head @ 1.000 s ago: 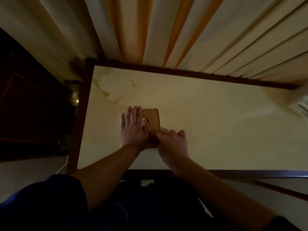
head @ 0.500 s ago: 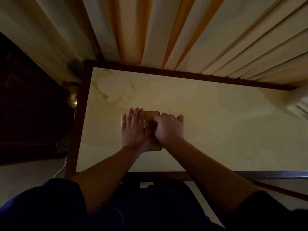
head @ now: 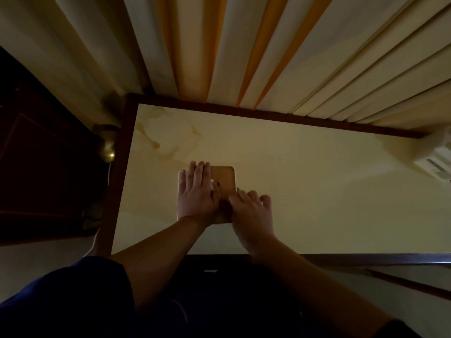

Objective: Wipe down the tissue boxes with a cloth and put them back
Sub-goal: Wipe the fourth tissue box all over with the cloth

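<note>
A tan tissue box (head: 225,179) with rounded corners lies flat on the pale marbled table (head: 317,191), left of its middle. My left hand (head: 195,191) rests flat on the box's left half with straight fingers, holding it down. My right hand (head: 253,213) sits at the box's near right corner, fingers bent downward against its edge. No cloth shows; whatever is under my right palm is hidden. The light is dim.
The table has a dark wooden frame (head: 122,191). Pleated cream and orange curtains (head: 244,45) hang right behind its far edge. A white ribbed object (head: 434,162) sits at the far right corner. Dark wooden furniture (head: 44,167) and a brass knob (head: 107,150) stand to the left.
Half a second ago my right hand lay on top of the box; it has slid back toward me to the near right corner. My left hand has stayed on the box.
</note>
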`<state>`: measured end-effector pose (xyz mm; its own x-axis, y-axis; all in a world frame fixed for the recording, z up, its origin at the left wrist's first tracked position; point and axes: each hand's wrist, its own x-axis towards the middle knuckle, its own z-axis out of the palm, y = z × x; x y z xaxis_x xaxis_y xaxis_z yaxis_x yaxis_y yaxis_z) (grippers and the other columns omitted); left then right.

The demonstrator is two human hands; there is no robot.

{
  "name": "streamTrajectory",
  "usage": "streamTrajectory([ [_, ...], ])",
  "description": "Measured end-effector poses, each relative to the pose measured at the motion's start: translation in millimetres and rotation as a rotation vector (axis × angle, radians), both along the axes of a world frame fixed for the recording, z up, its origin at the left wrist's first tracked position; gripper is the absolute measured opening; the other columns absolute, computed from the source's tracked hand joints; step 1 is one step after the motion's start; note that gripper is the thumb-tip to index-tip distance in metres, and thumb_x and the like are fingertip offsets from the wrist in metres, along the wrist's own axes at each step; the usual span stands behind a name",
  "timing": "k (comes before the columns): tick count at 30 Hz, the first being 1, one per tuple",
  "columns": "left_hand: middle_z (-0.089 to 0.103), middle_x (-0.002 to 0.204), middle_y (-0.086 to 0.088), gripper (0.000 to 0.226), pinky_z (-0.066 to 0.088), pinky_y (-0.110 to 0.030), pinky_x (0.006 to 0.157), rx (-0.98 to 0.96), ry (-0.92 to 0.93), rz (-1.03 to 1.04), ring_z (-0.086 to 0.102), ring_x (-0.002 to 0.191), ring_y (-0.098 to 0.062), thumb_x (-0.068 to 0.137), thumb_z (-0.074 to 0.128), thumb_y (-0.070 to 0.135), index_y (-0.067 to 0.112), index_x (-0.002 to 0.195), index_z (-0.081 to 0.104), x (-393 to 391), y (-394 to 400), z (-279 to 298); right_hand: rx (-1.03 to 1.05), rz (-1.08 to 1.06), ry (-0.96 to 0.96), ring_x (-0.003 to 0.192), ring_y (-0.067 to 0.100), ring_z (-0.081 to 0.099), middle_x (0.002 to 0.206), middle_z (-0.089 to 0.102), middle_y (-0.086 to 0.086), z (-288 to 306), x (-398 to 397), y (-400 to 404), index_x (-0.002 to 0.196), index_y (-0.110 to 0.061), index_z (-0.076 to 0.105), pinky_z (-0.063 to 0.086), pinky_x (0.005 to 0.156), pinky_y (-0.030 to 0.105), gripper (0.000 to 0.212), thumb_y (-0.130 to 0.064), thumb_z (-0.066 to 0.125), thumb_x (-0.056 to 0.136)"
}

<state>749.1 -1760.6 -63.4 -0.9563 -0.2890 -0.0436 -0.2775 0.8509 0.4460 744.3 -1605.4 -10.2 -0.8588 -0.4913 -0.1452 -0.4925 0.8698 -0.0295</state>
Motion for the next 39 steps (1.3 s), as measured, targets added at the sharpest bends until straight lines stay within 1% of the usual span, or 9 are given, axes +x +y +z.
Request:
streamTrajectory([
  [5,0.039,0.162,-0.012,0.068,0.011,-0.051,0.129,-0.014,-0.028,-0.014,0.021,0.157,-0.031,0.1,0.021,0.038,0.005,0.158,0.037,0,0,3,0.048,0.012,-0.106,0.098,0.026,0.064,0.112,0.07,-0.002,0,14,14,0.124,-0.022,0.06,0.051,0.077,0.041,0.095,-0.045,0.102,0.043],
  [11,0.023,0.169,-0.011,0.071,-0.001,-0.047,0.13,-0.033,-0.101,-0.205,0.006,0.16,-0.029,0.104,0.033,0.046,0.008,0.163,0.021,-5,-10,7,-0.166,0.107,0.01,0.121,0.024,0.056,0.125,0.066,-0.006,-3,9,20,0.117,-0.024,0.066,0.057,0.083,0.04,0.037,-0.037,0.073,0.084],
  [16,0.023,0.17,-0.008,0.095,-0.01,-0.04,0.127,-0.12,-0.121,-0.498,0.005,0.16,-0.025,0.091,0.013,0.073,0.012,0.164,0.021,-20,-32,17,-0.324,0.163,-0.033,0.097,0.018,0.052,0.095,0.067,-0.012,7,10,42,0.104,-0.031,0.063,0.046,0.081,0.036,0.016,-0.032,0.052,0.091],
  [20,-0.001,0.174,-0.008,0.098,-0.012,-0.041,0.127,-0.106,-0.223,-0.253,-0.008,0.16,-0.025,0.094,0.029,0.071,0.011,0.164,-0.003,-13,-13,41,-0.376,0.063,-0.057,0.099,0.018,0.055,0.099,0.069,-0.016,20,3,56,0.106,-0.033,0.067,0.043,0.079,0.034,0.015,-0.027,0.068,0.092],
  [24,-0.009,0.172,-0.014,0.148,-0.013,-0.046,0.126,0.001,-0.407,-0.029,-0.011,0.159,-0.03,0.068,0.052,0.095,0.002,0.16,-0.016,3,9,52,-0.39,-0.075,-0.139,0.099,0.019,0.059,0.099,0.073,-0.018,40,-13,65,0.102,-0.036,0.074,0.047,0.078,0.036,0.022,-0.019,0.078,0.088],
  [26,-0.009,0.171,-0.017,0.157,-0.01,-0.05,0.128,0.006,-0.494,-0.035,-0.011,0.159,-0.033,0.062,0.065,0.091,0.0,0.159,-0.018,7,10,48,-0.356,-0.079,-0.181,0.101,0.018,0.058,0.101,0.073,-0.018,48,-20,65,0.104,-0.037,0.076,0.047,0.083,0.037,0.021,-0.02,0.075,0.091],
  [35,-0.01,0.173,0.0,0.145,-0.003,-0.064,0.124,-0.194,-0.598,-0.576,-0.013,0.159,-0.03,0.064,0.09,0.061,0.023,0.165,-0.007,-19,-22,55,-0.13,0.054,-0.201,0.117,0.021,0.054,0.115,0.069,-0.008,46,-29,36,0.116,-0.032,0.071,0.039,0.093,0.036,0.019,-0.037,0.057,0.102],
  [37,-0.001,0.174,-0.002,0.127,-0.001,-0.06,0.125,-0.09,-0.524,-0.568,-0.007,0.16,-0.028,0.078,0.081,0.06,0.021,0.165,-0.003,-17,-27,56,-0.113,0.074,-0.192,0.118,0.02,0.054,0.116,0.068,-0.008,40,-28,25,0.115,-0.033,0.071,0.037,0.093,0.036,0.02,-0.036,0.056,0.102],
  [39,0.011,0.173,-0.008,0.105,0.001,-0.052,0.127,0.031,-0.396,-0.472,0.003,0.16,-0.026,0.088,0.05,0.07,0.017,0.165,0.0,-10,-28,54,-0.095,0.074,-0.208,0.119,0.019,0.053,0.118,0.066,-0.009,36,-27,18,0.117,-0.034,0.071,0.037,0.093,0.036,0.02,-0.035,0.057,0.103],
])
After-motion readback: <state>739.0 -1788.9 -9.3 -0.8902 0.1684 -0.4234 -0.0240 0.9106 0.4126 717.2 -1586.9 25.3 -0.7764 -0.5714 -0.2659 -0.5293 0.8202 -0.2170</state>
